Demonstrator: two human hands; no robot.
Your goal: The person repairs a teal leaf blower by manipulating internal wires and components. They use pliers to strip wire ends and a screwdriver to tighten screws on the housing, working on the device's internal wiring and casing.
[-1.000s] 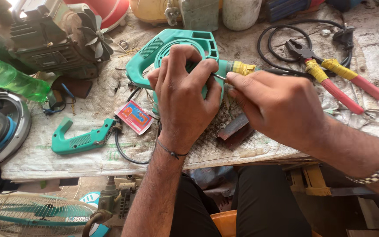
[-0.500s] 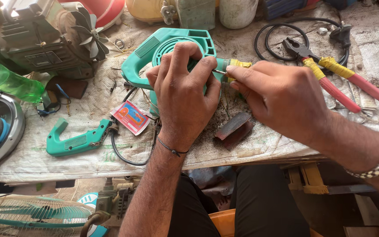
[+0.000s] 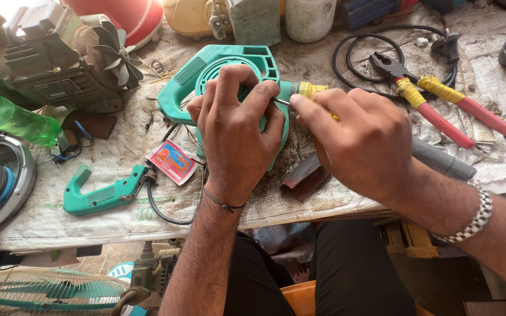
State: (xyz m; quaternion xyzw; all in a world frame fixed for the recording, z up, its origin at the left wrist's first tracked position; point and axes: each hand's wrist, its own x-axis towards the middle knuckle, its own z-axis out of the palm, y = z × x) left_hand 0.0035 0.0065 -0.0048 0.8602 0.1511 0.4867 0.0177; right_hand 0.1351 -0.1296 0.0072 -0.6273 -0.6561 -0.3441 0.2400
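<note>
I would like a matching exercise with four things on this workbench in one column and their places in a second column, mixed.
Things:
1. teal blower housing
2. loose teal handle piece
3. red-handled pliers
4. green plastic bottle

Places:
A. far left, lying on its side
B. under the left hand
C. beyond the right hand, by the black cable
D. near the front edge, left of the left wrist

Pairs: 1-B, 2-D, 3-C, 4-A

There is just one view, from the person's head, tipped steeply down and forward over the tabletop point(image 3: 323, 205). It sits close above both hands, catching the near edge, the lap below, and clutter along the far side.
</note>
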